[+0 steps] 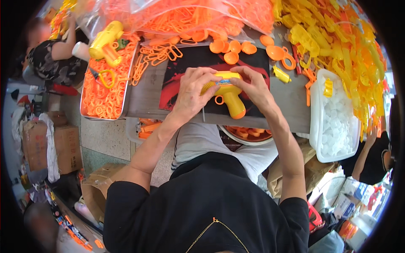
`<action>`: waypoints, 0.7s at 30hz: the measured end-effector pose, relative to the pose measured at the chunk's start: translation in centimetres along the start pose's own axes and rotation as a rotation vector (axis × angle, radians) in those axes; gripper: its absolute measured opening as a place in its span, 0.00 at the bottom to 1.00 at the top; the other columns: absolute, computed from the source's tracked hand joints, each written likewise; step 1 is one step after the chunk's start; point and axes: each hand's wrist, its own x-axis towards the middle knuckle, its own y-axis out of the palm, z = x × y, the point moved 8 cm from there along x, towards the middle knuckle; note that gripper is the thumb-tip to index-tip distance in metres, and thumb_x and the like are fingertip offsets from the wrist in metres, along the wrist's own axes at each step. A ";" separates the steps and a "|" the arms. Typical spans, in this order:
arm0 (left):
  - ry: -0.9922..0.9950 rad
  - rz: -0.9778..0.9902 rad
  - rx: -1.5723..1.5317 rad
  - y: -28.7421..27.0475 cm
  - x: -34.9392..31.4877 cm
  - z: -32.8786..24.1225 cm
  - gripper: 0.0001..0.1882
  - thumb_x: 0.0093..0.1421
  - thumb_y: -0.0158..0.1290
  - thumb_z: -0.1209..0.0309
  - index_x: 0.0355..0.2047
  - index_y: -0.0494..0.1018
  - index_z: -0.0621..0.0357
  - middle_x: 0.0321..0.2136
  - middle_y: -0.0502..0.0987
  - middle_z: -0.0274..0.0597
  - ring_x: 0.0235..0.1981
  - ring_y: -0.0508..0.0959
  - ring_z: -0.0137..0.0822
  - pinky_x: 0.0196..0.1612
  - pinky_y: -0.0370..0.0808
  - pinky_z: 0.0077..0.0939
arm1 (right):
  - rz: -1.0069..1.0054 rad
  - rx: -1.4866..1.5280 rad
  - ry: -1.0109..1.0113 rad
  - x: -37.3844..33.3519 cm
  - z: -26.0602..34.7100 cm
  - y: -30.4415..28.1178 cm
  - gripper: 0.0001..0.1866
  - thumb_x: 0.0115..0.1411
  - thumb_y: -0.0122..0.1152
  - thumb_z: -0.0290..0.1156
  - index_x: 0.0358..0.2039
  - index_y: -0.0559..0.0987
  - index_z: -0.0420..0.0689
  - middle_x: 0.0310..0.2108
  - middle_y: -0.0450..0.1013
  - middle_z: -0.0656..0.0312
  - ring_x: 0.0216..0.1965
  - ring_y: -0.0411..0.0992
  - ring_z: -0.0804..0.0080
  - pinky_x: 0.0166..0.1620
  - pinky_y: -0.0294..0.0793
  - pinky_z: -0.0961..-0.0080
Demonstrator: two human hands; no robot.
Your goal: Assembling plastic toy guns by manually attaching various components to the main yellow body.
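Note:
A yellow toy gun (231, 100), with a round orange trigger ring and an orange grip end, is held over the dark mat (173, 78) at the table's front. My left hand (192, 92) closes round its left end, fingertips on the top. My right hand (255, 86) grips the other end, thumb and fingers pressed on the body near a coloured sticker. The grip points toward me. Parts of the toy's ends are hidden under my fingers.
Orange cups (231, 57) and long orange loops (154, 57) lie beyond my hands. At left, a tray of orange rings (99, 103) carries another yellow toy gun (105, 40) and scissors (105, 78). A white tub (314, 143) of translucent pieces and heaped yellow parts (337, 46) stand right.

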 end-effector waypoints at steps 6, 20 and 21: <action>0.007 0.101 -0.224 -0.1 -0.8 0.0 0.12 0.60 0.62 0.72 0.45 0.81 0.54 0.49 0.78 0.38 0.52 0.74 0.39 0.58 0.69 0.33 | -0.227 -0.368 -0.347 -5.2 3.0 1.7 0.34 0.49 0.74 0.30 0.57 0.74 0.40 0.55 0.70 0.49 0.57 0.68 0.51 0.61 0.67 0.63; -0.350 -0.227 -0.059 -11.2 0.4 10.6 0.16 0.69 0.54 0.65 0.49 0.78 0.63 0.49 0.79 0.40 0.52 0.76 0.32 0.59 0.69 0.29 | -0.959 -0.627 0.674 -45.7 -13.7 -16.0 0.30 0.53 0.71 0.47 0.50 0.78 0.40 0.45 0.75 0.45 0.48 0.72 0.48 0.52 0.70 0.60; -0.388 -0.213 -0.166 -11.1 0.4 13.0 0.15 0.70 0.53 0.68 0.51 0.77 0.64 0.50 0.79 0.39 0.51 0.76 0.29 0.58 0.70 0.26 | -1.100 -0.738 0.710 -47.6 -15.9 -17.1 0.30 0.52 0.71 0.46 0.50 0.79 0.41 0.46 0.75 0.44 0.48 0.72 0.47 0.54 0.70 0.58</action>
